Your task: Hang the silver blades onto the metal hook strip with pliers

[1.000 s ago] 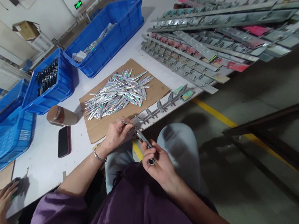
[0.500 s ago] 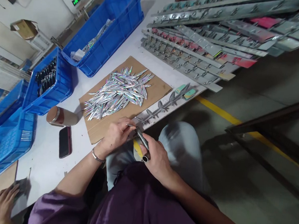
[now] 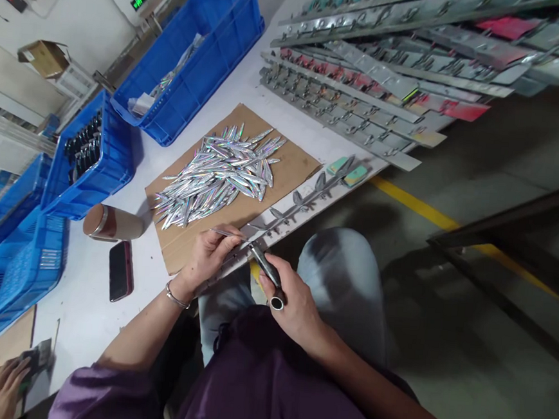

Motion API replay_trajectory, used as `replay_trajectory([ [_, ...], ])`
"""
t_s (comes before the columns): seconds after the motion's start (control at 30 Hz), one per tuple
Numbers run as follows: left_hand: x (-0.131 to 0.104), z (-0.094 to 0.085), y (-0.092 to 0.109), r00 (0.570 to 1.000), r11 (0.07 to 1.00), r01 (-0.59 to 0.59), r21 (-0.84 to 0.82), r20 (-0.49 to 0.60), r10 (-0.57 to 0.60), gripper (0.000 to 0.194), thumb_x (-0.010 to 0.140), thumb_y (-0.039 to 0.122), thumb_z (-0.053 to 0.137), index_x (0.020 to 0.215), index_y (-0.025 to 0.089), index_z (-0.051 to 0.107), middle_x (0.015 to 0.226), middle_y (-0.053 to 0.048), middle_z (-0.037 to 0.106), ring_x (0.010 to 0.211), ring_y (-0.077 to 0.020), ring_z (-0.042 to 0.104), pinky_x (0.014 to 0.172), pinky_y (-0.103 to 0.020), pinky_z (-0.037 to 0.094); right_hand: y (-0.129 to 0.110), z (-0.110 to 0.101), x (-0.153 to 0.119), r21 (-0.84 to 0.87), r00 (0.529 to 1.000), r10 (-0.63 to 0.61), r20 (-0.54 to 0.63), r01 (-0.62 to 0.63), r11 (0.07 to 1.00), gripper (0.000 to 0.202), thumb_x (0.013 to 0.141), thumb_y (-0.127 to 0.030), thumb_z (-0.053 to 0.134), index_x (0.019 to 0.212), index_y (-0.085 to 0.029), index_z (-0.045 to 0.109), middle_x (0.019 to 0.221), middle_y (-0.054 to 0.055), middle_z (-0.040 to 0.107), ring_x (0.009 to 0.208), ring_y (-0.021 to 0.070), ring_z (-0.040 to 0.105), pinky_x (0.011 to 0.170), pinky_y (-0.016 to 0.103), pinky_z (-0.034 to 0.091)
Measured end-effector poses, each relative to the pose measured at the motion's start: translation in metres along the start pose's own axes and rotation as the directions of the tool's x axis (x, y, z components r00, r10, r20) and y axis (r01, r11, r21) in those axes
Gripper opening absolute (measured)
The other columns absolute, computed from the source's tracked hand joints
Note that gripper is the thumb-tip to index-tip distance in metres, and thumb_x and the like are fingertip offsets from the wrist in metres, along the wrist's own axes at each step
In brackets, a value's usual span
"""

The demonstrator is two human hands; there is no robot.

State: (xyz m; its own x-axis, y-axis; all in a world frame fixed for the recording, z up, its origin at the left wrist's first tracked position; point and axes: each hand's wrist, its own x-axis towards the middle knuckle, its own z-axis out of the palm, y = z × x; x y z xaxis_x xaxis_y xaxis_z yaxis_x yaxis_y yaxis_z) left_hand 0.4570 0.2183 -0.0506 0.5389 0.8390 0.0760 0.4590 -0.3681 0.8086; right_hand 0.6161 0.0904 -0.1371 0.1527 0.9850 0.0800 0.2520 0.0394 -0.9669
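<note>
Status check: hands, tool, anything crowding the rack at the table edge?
Left hand pinching a thin shiny piece. Right hand gripping dark tube tool, tip at rack. Nothing blocking.

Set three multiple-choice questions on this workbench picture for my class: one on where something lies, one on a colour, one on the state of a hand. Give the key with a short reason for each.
1. Where does the heap of shiny foil-covered pieces lie?
A. In a crate
B. On the cardboard sheet
C. On the floor

2. What colour are the plastic crates?
A. Blue
B. Green
C. Yellow

3. What is the right hand doing?
A. Resting flat and empty
B. Lifting the phone
C. Gripping a dark metal tool

Key:
1 B: the heap sits on the brown sheet on the white table.
2 A: every crate in view is blue.
3 C: the fingers close round the tool's handle, while the phone lies untouched on the table, beyond the left hand, which pinches a thin silvery piece.
</note>
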Motion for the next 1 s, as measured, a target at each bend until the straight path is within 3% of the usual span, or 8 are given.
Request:
replay_trajectory([
  [0.2,0.001,-0.001,0.003,1.000,1.000,0.003,-0.010,0.029,-0.003,0.025,0.097,0.039,0.061,0.096,0.018,0.074,0.093,-0.009,0.076,0.083,-0.0183,0.070,0.077,-0.030,0.057,0.002,-0.002,0.002,0.017,0.999,-0.028,0.018,0.027,0.999,0.037,0.098,-0.033,0.051,0.135,-0.025,0.052,0.120,0.011,0.071,0.104,0.0286,0.068,0.092,0.048,0.054],
  [0.33,0.004,-0.003,0.007,0.996,0.997,-0.071,0.035,0.054,0.069,0.020,0.097,0.034,0.061,0.100,0.018,0.073,0.095,-0.009,0.076,0.088,-0.0184,0.072,0.080,-0.031,0.058,0.004,-0.002,0.001,0.050,0.999,-0.014,0.031,0.012,0.999,0.036,0.097,-0.033,0.052,0.133,-0.027,0.053,0.118,0.010,0.072,0.104,0.0299,0.069,0.092,0.049,0.054],
  [0.47,0.005,0.003,0.016,0.978,0.963,-0.205,0.178,0.074,0.194,0.014,0.098,0.029,0.061,0.101,0.018,0.069,0.092,-0.008,0.075,0.089,-0.0173,0.071,0.081,-0.031,0.058,0.003,-0.001,0.001,0.089,0.999,0.030,0.038,-0.034,0.995,0.036,0.097,-0.034,0.052,0.132,-0.029,0.054,0.114,0.010,0.073,0.101,0.0309,0.069,0.091,0.051,0.054],
  [0.57,0.006,0.006,0.023,0.971,0.921,-0.241,0.307,0.078,0.228,0.013,0.098,0.028,0.060,0.101,0.018,0.068,0.087,-0.007,0.073,0.086,-0.0176,0.070,0.079,-0.032,0.058,0.003,-0.001,0.003,0.102,0.998,0.045,0.039,-0.049,0.994,0.035,0.096,-0.032,0.053,0.131,-0.029,0.055,0.115,0.010,0.072,0.102,0.0313,0.068,0.091,0.052,0.054],
  [0.73,0.009,0.000,0.022,0.988,0.971,-0.122,0.205,0.122,0.098,0.019,0.099,0.032,0.058,0.098,0.019,0.071,0.090,-0.007,0.075,0.081,-0.0162,0.071,0.074,-0.028,0.058,-0.001,-0.009,0.002,0.088,0.998,0.033,0.052,-0.038,0.995,0.035,0.093,-0.033,0.054,0.127,-0.025,0.059,0.113,0.011,0.073,0.102,0.0311,0.069,0.092,0.050,0.053],
  [0.9,0.005,-0.003,0.019,0.998,0.990,-0.029,0.136,0.065,0.020,0.023,0.098,0.036,0.060,0.098,0.018,0.074,0.092,-0.009,0.076,0.082,-0.0180,0.071,0.076,-0.029,0.057,-0.014,-0.021,-0.008,0.299,0.982,0.183,0.040,-0.187,0.936,0.033,0.095,-0.038,0.058,0.125,-0.026,0.057,0.109,0.008,0.074,0.092,0.0247,0.072,0.084,0.040,0.057],
  [1.0,0.004,-0.002,0.015,0.999,0.999,0.009,0.053,0.049,-0.012,0.024,0.097,0.039,0.061,0.097,0.019,0.074,0.091,-0.008,0.076,0.081,-0.0183,0.071,0.075,-0.030,0.058,-0.017,-0.018,-0.007,0.297,0.974,0.226,-0.002,-0.216,0.930,0.035,0.095,-0.040,0.058,0.127,-0.026,0.056,0.105,0.008,0.074,0.088,0.0256,0.072,0.082,0.042,0.057],
])
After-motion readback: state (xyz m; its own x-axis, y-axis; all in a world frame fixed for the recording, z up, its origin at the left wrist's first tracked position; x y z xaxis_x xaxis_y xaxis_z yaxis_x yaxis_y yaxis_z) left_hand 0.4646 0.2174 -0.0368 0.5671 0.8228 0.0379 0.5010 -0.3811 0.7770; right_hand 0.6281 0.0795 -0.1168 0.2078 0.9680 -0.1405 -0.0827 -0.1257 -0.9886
